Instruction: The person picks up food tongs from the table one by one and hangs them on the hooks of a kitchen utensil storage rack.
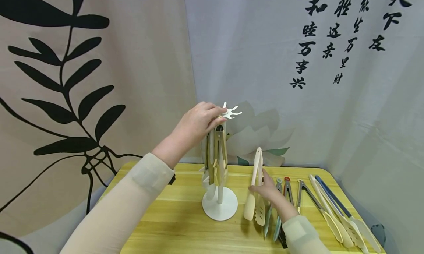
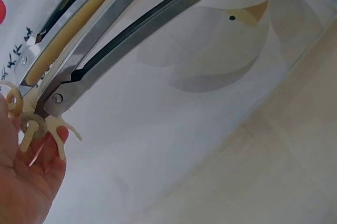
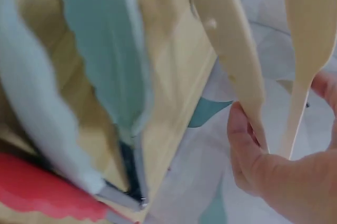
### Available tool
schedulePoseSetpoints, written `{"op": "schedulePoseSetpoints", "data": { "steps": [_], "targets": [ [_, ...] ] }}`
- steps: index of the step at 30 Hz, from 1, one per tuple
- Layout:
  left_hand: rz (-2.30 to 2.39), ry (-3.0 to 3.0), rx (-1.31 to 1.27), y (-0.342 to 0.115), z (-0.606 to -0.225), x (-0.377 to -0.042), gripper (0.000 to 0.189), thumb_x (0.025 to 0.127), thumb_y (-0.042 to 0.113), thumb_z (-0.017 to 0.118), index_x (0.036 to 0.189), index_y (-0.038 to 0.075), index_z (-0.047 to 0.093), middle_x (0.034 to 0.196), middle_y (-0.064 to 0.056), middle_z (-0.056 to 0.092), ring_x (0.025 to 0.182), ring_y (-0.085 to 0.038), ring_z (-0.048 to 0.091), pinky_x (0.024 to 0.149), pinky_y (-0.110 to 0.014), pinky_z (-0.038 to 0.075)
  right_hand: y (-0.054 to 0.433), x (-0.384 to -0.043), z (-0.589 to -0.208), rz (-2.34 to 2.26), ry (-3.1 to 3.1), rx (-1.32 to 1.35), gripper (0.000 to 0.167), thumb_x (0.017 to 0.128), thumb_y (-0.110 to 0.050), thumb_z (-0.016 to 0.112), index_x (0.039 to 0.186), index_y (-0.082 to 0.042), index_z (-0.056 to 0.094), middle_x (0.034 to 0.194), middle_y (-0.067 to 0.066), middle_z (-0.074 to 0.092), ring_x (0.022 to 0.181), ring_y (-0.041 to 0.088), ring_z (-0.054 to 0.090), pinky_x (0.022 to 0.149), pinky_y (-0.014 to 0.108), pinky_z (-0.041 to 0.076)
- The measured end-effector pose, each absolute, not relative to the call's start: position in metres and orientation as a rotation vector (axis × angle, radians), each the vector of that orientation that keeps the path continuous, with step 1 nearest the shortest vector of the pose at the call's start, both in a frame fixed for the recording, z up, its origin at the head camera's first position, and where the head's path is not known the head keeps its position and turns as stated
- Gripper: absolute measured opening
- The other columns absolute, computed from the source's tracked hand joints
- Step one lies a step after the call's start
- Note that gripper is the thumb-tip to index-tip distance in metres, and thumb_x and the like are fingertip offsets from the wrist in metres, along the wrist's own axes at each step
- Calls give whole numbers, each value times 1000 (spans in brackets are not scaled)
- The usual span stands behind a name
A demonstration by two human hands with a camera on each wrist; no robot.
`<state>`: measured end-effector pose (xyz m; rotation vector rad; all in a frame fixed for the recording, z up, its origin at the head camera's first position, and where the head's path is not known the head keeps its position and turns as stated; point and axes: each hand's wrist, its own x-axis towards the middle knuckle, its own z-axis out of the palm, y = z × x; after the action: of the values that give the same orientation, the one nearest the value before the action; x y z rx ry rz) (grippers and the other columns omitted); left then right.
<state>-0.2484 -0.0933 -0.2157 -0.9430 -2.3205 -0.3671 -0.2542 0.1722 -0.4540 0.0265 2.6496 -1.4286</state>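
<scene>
"Left hand (image 1: 199,119)?"
"It grips the white stand (image 1: 220,206) at its top; and the right hand (image 1: 269,190)?"
"Pinching the cream tongs (image 1: 255,171); they point heads-down over the tabletop (image 1: 175,217), beside the stand."

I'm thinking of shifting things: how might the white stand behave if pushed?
Pushed high, the white stand would probably tip, being tall on a slim post. Pushed low, it may slide instead, given its flat, round base. The metal tongs would likely swing, as they seem to hang by a ring.
</scene>
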Motion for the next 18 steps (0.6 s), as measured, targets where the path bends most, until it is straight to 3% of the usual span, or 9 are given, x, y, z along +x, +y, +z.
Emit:
{"op": "schedulePoseSetpoints", "data": {
  "steps": [8, 12, 18],
  "targets": [
    [-353, -2336, -897, -91, -216, -247, 36, 93, 36, 57, 118, 13, 66, 110, -3, 66, 98, -20, 57, 86, -31, 50, 161, -253, -438, -1512, 2752, -76, 101, 77, -15, 76, 152, -10, 9, 123, 24, 37, 106, 36, 46, 76, 43, 50],
    [-382, -2439, -886, -92, -210, -246, 39, 94, 40, 54, 123, 15, 63, 115, -2, 63, 104, -19, 54, 91, -33, 47, 155, -250, -431, -1533, 2767, -110, 100, 75, -15, 78, 152, -11, 13, 120, 22, 40, 101, 32, 49, 71, 36, 50],
    [-409, -2591, -920, -96, -201, -245, 42, 98, 40, 48, 131, 16, 57, 128, -3, 56, 119, -21, 49, 103, -37, 41, 151, -247, -430, -1544, 2769, -138, 102, 74, -15, 79, 151, -9, 13, 118, 21, 40, 98, 30, 50, 70, 34, 50]
  ]
}}
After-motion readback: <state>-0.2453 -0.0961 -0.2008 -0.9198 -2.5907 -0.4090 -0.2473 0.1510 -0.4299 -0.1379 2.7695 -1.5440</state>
